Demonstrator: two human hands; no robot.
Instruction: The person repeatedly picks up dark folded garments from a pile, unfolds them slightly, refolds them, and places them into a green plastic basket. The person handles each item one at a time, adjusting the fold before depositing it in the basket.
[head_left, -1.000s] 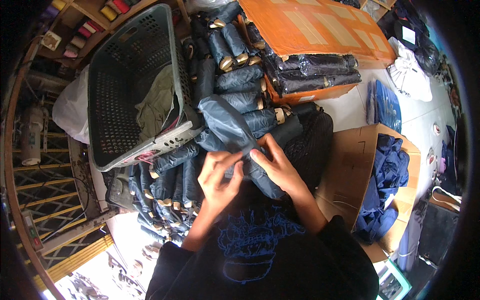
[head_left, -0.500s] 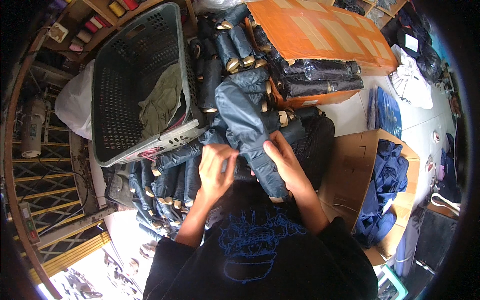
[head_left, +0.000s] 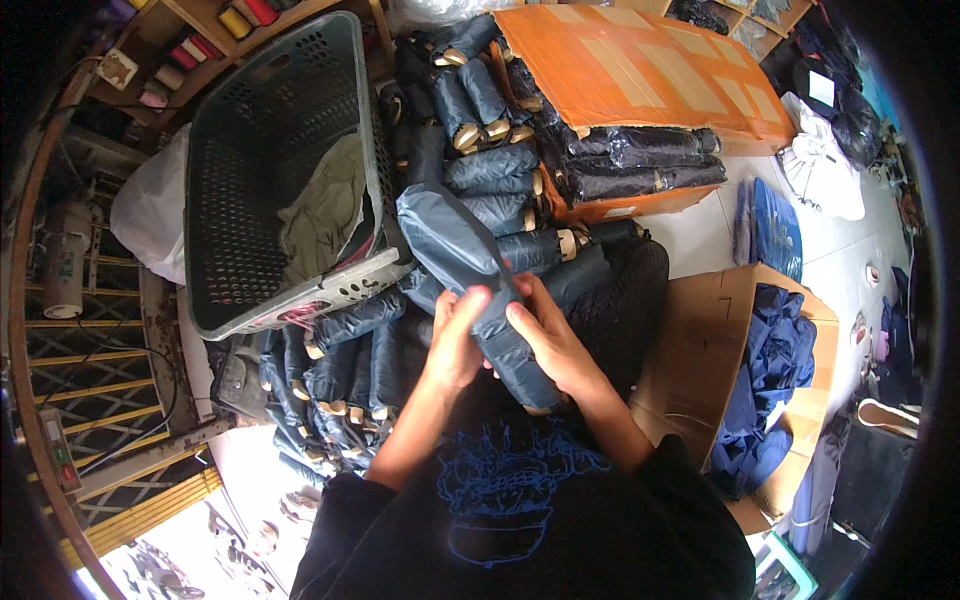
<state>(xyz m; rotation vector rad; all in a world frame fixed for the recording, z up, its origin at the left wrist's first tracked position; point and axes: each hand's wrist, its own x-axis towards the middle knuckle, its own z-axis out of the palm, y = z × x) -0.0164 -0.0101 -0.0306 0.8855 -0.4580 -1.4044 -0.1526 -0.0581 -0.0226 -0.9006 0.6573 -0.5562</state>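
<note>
At the far left of the frame a white bag [head_left: 150, 215] leans against the grey basket [head_left: 230, 150], which holds one crumpled olive cloth [head_left: 325, 205]. Below the basket, at lower centre-left, lies a heap of folded dark-blue umbrellas [head_left: 340, 375] with pale handle ends; you can make out about ten, though some are buried and an exact count is not possible.

Your left hand [head_left: 458, 340] is closed around the umbrella [head_left: 470, 275] in its sleeve, thumb on top and fingers curled under, at about the middle of its length. This umbrella lies slanted across the centre of the frame, its upper end toward the basket's corner and its lower end toward your chest. Your right hand [head_left: 552, 345] grips the same umbrella just beside the left, fingers wrapped over the lower part.

Expect it to be light, with a stiff core inside and a soft, slick fabric sleeve that may slide over it. Hold it around the body where the core is firm, not by loose fabric at the end.

Above your hands, a second heap [head_left: 490, 130] shows roughly ten more umbrellas. To the right, one orange box [head_left: 640, 70] holds bagged ones. At right stands one brown carton [head_left: 705, 340] with blue cloth [head_left: 775, 380] inside.
</note>
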